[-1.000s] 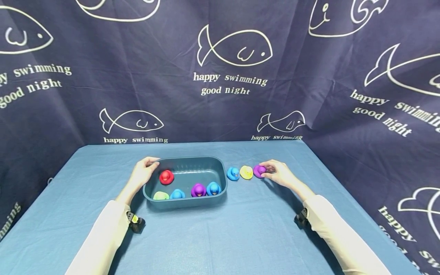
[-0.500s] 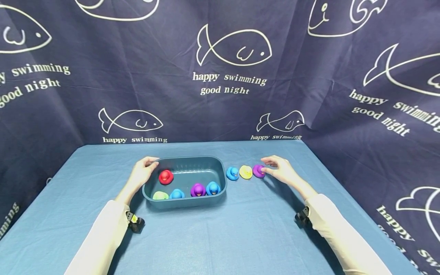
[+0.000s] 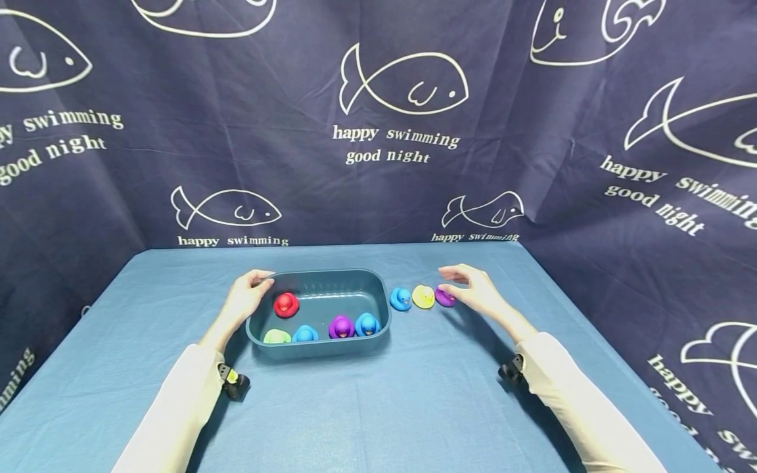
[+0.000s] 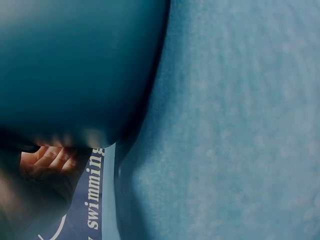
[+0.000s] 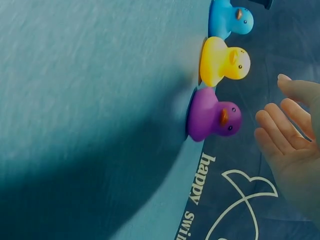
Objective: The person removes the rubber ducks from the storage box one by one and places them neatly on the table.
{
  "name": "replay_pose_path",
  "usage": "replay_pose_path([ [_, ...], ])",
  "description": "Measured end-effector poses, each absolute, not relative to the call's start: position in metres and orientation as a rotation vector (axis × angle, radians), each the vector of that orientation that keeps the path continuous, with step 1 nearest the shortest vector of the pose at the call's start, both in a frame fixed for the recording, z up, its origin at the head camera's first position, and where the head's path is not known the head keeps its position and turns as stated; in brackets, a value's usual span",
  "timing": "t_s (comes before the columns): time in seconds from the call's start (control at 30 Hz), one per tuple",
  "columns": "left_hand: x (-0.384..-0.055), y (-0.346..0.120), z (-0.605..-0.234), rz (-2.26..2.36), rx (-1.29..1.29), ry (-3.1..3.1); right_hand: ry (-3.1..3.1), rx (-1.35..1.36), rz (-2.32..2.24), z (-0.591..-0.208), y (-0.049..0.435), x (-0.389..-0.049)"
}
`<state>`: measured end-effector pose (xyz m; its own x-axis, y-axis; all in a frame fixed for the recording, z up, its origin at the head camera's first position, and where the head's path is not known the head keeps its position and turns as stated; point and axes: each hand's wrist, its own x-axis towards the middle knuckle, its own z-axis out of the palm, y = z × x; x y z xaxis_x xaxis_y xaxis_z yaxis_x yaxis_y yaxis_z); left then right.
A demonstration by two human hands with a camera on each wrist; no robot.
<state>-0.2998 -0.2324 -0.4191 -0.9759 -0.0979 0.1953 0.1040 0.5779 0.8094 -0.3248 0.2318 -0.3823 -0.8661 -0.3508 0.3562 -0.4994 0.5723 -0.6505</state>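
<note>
Over there, the left hand (image 3: 244,297) grips the left end of a teal rectangular plastic tub (image 3: 319,350); to its right, the right hand (image 3: 476,289) hovers, thumb and fingers apart, by a glossy purple toy duck (image 5: 202,117) on the blue cloth-covered counter (image 3: 378,414).

We look close along a smooth, glossy teal container (image 4: 75,70), the bare left-hand grip (image 4: 42,185) at its edge.
Its curved wall fills the upper left; below, we see bent fingers (image 4: 55,157) at the lower edge, the rest of the grip in shadow. On our right spreads a surface (image 4: 240,120) of pale blue woven cloth, shaded along the container's side. Between grip and surface, we read "swimming" sideways in cream letters (image 4: 94,192) on dark blue fabric (image 4: 82,215), near a pale curved line (image 4: 59,230).
</note>
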Motion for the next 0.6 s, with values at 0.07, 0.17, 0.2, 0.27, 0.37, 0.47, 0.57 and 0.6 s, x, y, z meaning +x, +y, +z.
replay_pose_path([
  [0.07, -0.3, -0.232, -0.419, -1.352, 0.0, -2.591, -2.615, 0.718, 1.166, -0.381, 0.229, -0.324],
  [0.17, -0.3, -0.231, -0.418, -1.352, 0.0, -2.587, -2.618, 0.72, 1.164, -0.379, 0.224, -0.322],
  [0.2, -0.299, -0.231, -0.417, -1.352, 0.002, -2.585, -2.619, 0.718, 1.16, -0.379, 0.223, -0.322],
  [0.27, -0.299, -0.231, -0.417, -1.348, 0.0, -2.584, -2.623, 0.713, 1.154, -0.378, 0.22, -0.321],
  [0.37, -0.299, -0.231, -0.416, -1.346, 0.005, -2.585, -2.616, 0.717, 1.161, -0.378, 0.215, -0.321],
  [0.47, -0.298, -0.231, -0.416, -1.344, 0.008, -2.584, -2.598, 0.744, 1.174, -0.378, 0.209, -0.321],
  [0.57, -0.298, -0.231, -0.416, -1.344, 0.007, -2.585, -2.584, 0.765, 1.179, -0.378, 0.203, -0.321],
  [0.6, -0.298, -0.231, -0.416, -1.347, 0.005, -2.584, -2.584, 0.768, 1.177, -0.378, 0.2, -0.321],
])
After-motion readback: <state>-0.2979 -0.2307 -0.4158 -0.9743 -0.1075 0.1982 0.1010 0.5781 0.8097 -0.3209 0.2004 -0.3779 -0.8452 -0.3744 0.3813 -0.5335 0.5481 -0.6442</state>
